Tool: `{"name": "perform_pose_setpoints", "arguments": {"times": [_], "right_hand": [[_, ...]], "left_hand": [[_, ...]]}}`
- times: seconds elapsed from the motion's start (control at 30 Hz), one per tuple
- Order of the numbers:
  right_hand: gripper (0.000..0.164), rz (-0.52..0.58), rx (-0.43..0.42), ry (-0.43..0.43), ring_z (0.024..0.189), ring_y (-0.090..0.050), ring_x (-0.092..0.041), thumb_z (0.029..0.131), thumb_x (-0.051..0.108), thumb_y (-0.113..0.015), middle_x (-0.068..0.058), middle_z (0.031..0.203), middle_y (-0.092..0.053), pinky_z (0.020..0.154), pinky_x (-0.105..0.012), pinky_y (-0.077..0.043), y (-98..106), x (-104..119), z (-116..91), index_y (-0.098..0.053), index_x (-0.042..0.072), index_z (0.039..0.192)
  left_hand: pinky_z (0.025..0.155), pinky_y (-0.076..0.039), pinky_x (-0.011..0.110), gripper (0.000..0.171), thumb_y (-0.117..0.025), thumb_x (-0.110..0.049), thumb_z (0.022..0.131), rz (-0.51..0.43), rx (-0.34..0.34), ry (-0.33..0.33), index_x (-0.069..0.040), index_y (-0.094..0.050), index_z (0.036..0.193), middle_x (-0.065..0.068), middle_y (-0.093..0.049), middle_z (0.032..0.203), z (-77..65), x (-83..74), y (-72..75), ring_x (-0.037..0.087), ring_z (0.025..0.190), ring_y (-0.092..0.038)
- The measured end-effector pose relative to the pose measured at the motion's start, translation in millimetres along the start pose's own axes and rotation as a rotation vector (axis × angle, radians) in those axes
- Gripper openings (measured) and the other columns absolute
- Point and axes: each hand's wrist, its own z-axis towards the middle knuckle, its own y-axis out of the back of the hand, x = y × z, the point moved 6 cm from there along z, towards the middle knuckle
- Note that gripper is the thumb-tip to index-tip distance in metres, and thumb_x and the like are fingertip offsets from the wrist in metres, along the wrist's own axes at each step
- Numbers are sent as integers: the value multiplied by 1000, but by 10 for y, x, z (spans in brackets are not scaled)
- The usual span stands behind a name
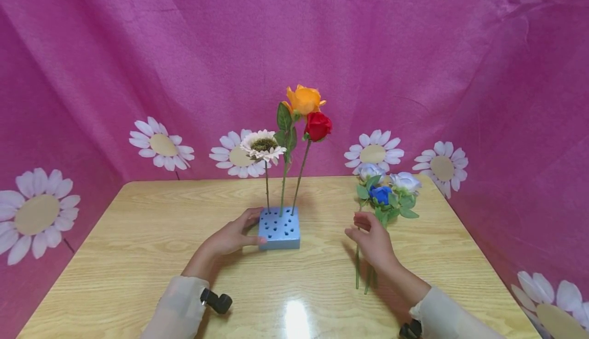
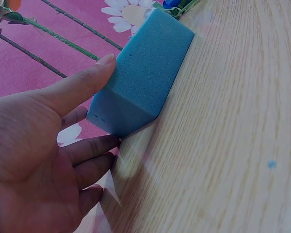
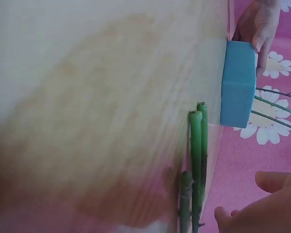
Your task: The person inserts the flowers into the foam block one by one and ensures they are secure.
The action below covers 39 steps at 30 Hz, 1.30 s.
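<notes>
My left hand grips a blue block bearing three flowers; my right hand, loosely parted and holding nothing, hovers over stems on the table.

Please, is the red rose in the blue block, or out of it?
In: the red rose stands, leaning slightly, with its stem going into the top of the blue block.

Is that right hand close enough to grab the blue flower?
Probably yes: the right hand looks empty and is near the blue flower. Only stems and leaves seem to lie between, though two pale flowers crowd close to it.
</notes>
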Motion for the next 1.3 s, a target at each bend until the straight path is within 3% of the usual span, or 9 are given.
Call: {"name": "perform_pose_setpoints", "arguments": {"times": [0.43, 0.83, 1.1, 1.3], "right_hand": [[63, -52, 46, -54, 134, -50, -48, 95, 5, -71, -34, 143, -50, 112, -54, -43, 61, -123, -128, -39, -12, 147], [68, -90, 52, -81, 133, -51, -48, 92, 2, -72, -35, 143, -50, 111, -53, -45, 47, -206, -100, -36, -14, 148], [72, -155, 57, -62, 128, -56, -47, 87, 2, -77, -35, 137, -55, 107, -53, -47, 51, -209, -54, -38, -17, 145], [74, -237, 70, -61, 117, -60, -40, 81, 4, -82, -28, 126, -61, 101, -51, -50, 60, -210, -10, -44, -17, 140]], "left_hand": [[123, -21, 60, 88, -81, -29, 91, -20, -1, -10, -16, -29, 161, 18, -31, 167, 21, 36, -3, 39, 155, -26], [123, -22, 60, 90, -81, -31, 91, -24, 2, 0, -17, -28, 162, 17, -30, 167, 24, 49, 0, 39, 155, -25], [123, -21, 61, 90, -80, -31, 91, -15, -1, 2, -17, -28, 162, 17, -31, 167, 26, 42, 3, 39, 155, -25], [123, -21, 61, 90, -80, -32, 91, -13, -1, 8, -18, -27, 163, 17, -30, 167, 24, 48, -2, 39, 155, -25]]}}
